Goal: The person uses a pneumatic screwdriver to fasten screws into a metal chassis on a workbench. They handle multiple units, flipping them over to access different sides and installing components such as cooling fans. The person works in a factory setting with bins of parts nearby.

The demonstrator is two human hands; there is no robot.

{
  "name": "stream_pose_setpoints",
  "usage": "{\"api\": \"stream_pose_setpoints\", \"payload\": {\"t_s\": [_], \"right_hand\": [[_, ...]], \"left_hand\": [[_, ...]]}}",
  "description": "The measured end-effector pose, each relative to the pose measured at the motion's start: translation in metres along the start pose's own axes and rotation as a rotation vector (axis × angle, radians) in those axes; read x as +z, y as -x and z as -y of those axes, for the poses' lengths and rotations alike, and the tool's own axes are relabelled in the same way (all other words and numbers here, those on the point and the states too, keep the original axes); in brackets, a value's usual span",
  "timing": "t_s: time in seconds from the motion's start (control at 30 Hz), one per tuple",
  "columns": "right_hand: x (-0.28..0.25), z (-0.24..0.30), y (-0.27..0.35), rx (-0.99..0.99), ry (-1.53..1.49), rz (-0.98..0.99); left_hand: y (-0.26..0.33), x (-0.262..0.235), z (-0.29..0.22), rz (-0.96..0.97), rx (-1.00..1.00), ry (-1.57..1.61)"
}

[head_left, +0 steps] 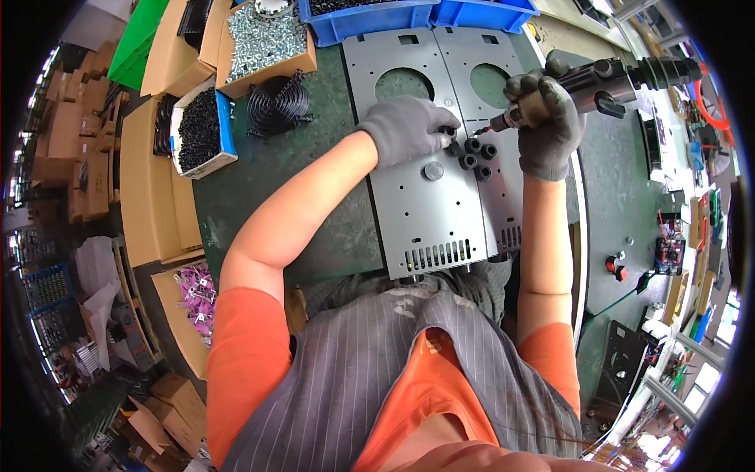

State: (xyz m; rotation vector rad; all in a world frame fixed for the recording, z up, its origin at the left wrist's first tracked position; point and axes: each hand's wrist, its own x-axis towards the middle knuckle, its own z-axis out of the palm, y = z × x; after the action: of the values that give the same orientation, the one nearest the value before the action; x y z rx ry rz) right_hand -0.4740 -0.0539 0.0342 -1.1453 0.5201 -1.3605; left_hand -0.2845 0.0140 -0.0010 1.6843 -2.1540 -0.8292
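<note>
While the person leaned over the green surface (pixel 259 197), two grey metal plates (pixel 429 197) lay side by side just beyond the striped apron, their vent slots nearest the body and their round cutouts farther off. On the near plate sat a single grey round piece (pixel 433 171), apart from the rest. Past it, along the seam between the plates, a cluster of small black grommets (pixel 474 154) rested loose.

The left hand (pixel 405 130), gloved in grey, lay curled over the plate with its fingertips pinched on one grommet at the cluster's edge. The right hand (pixel 544 118), gloved too, was wrapped tight around a black power driver (pixel 598 82), whose tip pointed left toward the left fingertips and the cluster.

The risk seemed to lie in that closeness: if the tip slipped off its mark, it might catch the left glove or scatter the loose grommets across the plate. A plate that shifted under pressure might also throw the tip off, since nothing visible clamped either one.

Farther out stood a black fan guard (pixel 278 106), a box of black screws (pixel 198 130), a carton of silver screws (pixel 263 39) and blue bins (pixel 409 16).
</note>
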Motion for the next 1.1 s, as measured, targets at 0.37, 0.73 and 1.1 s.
{"api": "stream_pose_setpoints", "payload": {"t_s": [0.37,0.73,1.1], "right_hand": [[0.035,-0.017,0.0,0.092,0.201,0.167],[0.032,-0.022,0.001,0.117,0.209,0.217],[0.031,-0.028,-0.003,0.12,0.262,0.275]], "left_hand": [[0.0,0.002,-0.019,-0.013,-0.119,-0.129],[-0.002,0.008,-0.011,-0.067,-0.059,-0.061],[-0.001,-0.004,0.019,-0.25,-0.155,0.963]]}}
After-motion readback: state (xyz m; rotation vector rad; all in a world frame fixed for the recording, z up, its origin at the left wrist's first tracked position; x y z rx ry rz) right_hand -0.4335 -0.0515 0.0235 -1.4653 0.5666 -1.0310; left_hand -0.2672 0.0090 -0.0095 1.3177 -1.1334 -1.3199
